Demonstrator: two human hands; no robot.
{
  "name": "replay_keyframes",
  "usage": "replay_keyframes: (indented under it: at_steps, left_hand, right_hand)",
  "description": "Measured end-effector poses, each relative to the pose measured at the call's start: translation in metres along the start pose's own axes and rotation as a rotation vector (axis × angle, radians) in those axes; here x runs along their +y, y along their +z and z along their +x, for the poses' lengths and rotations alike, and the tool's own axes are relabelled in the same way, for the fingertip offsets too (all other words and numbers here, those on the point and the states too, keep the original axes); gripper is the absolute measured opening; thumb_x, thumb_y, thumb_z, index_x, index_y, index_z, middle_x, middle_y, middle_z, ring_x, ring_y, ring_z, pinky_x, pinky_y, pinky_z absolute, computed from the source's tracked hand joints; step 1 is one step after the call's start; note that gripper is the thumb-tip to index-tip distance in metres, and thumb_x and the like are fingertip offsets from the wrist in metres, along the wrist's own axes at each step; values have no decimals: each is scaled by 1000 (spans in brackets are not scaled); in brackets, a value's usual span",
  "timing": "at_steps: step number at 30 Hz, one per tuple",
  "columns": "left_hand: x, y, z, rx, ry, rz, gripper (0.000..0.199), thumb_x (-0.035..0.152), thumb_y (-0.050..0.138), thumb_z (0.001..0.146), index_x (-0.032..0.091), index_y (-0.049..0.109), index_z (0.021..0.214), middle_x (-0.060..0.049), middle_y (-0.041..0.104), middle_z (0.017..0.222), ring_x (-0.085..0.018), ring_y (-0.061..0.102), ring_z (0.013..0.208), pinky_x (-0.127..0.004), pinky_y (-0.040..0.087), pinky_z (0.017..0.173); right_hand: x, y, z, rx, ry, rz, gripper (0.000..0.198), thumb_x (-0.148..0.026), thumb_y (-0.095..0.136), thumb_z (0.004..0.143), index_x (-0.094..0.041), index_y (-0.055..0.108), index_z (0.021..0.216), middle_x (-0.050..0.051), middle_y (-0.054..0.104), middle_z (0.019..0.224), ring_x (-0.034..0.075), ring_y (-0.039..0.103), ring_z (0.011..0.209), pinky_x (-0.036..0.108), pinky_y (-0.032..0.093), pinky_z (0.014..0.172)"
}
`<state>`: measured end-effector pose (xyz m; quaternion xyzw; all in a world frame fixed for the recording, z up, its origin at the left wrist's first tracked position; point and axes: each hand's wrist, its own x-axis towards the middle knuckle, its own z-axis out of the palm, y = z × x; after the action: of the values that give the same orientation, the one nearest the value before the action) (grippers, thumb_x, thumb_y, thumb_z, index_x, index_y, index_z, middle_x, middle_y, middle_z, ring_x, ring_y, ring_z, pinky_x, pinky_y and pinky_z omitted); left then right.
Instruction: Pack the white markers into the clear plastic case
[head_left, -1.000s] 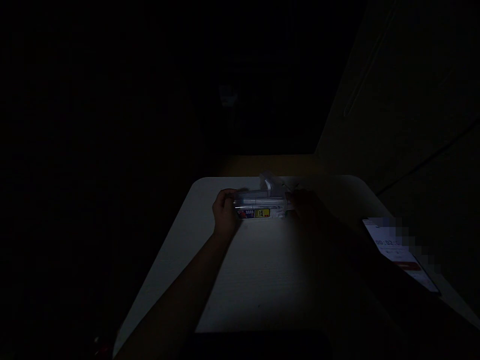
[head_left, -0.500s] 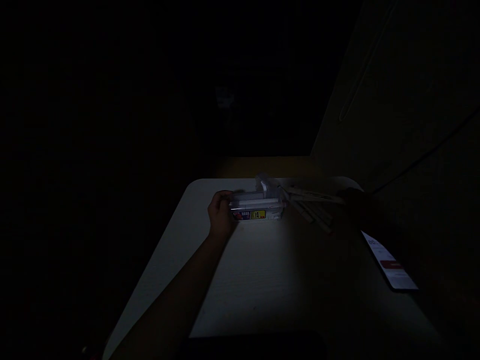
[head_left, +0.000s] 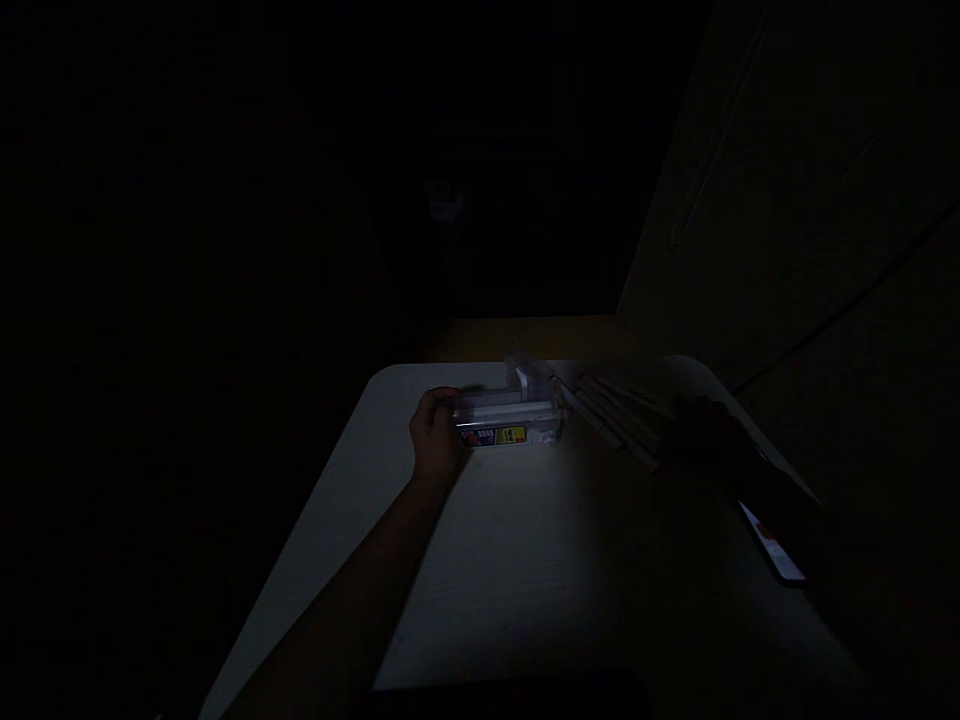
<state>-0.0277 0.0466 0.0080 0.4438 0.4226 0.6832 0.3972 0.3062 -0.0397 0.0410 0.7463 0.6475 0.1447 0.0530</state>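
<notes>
My left hand (head_left: 435,435) is closed around the left end of a clear plastic box (head_left: 506,410), which lies on its side on the table. A blue and yellow label (head_left: 493,437) runs along the front of the box, and pale, slim contents show inside. A clear flap (head_left: 519,372) stands up at its back. Right of the box, several pale pens (head_left: 619,425) lie slantwise on the table. Deep in shadow, my right hand (head_left: 697,430) is at the right ends of the pens; its fingers are too dark to make out.
A lit phone (head_left: 772,545) lies at the table's right side, partly covered by my right forearm. The white table (head_left: 510,560) has rounded far corners. A dark cable (head_left: 840,315) hangs along the wall at right. Much of the room is black.
My right hand has come down and nearer the pens, and its forearm covers more of the phone. The pens lie closer side by side. My left hand keeps its hold on the box.
</notes>
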Motion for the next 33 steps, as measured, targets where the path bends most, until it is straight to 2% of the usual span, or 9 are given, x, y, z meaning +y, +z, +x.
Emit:
replay_keyframes:
  at_steps: [2,8,11,15,18,20,24,27,33]
  left_hand:
    - [-1,-1,1,-4,2,5,19,25,48,67,18,60,81,-2,64,75,-15,59,67,-24,45,58]
    - [-3,-4,2,-31,5,31,19,26,49,69,18,60,82,-2,64,76,-15,59,68,-24,45,58]
    - [-3,-3,1,-21,15,30,20,26,49,69,18,60,82,-2,64,76,-15,59,69,-25,46,61]
    - [-2,-3,1,-13,7,46,19,26,48,69,17,60,82,-1,63,74,-15,59,68,-25,45,60]
    - [-3,-3,3,-8,11,54,19,25,49,68,17,61,81,-1,63,75,-15,59,70,-24,44,59]
    - [-3,-3,3,-20,3,30,19,26,49,69,17,60,81,-1,63,76,-15,59,70,-24,44,59]
    - [0,-2,2,-26,1,37,19,26,49,69,18,60,82,-2,64,77,-15,59,70,-24,45,59]
    - [1,0,1,-16,24,38,18,25,49,69,18,61,81,-3,65,78,-17,61,73,-26,47,61]
    - [3,1,1,-24,18,28,17,25,48,69,18,60,80,-3,66,78,-17,61,74,-26,47,61]
  right_hand:
    - [-7,-3,0,-53,16,5,49,-33,33,94,-2,44,130,29,49,114,29,52,106,41,43,81]
    - [-11,-13,2,-164,27,48,43,-37,49,89,-10,50,122,13,53,110,19,52,101,37,45,86]
    - [-11,-22,4,-152,0,98,40,-30,46,90,-10,49,124,15,53,112,21,52,104,40,44,88]
    - [-27,-41,12,-92,-154,233,39,-23,34,93,-9,52,126,19,49,124,24,47,115,40,38,95]
    - [-55,-49,20,-65,-333,368,42,-24,36,93,-16,48,132,12,44,134,19,40,124,33,31,105]
    - [-75,-49,24,-60,-387,454,41,-23,36,93,-18,47,132,9,46,134,17,40,125,31,31,107]
    - [-103,-46,32,-70,-362,610,37,-24,31,94,-10,58,116,13,56,118,16,51,111,34,38,100]
    - [-110,-47,37,-112,-333,733,32,-31,38,94,-9,60,101,9,61,101,13,56,94,33,45,91]
    - [-112,-54,42,-197,-257,1025,35,-40,47,90,-10,57,104,6,59,98,12,57,91,31,50,83]
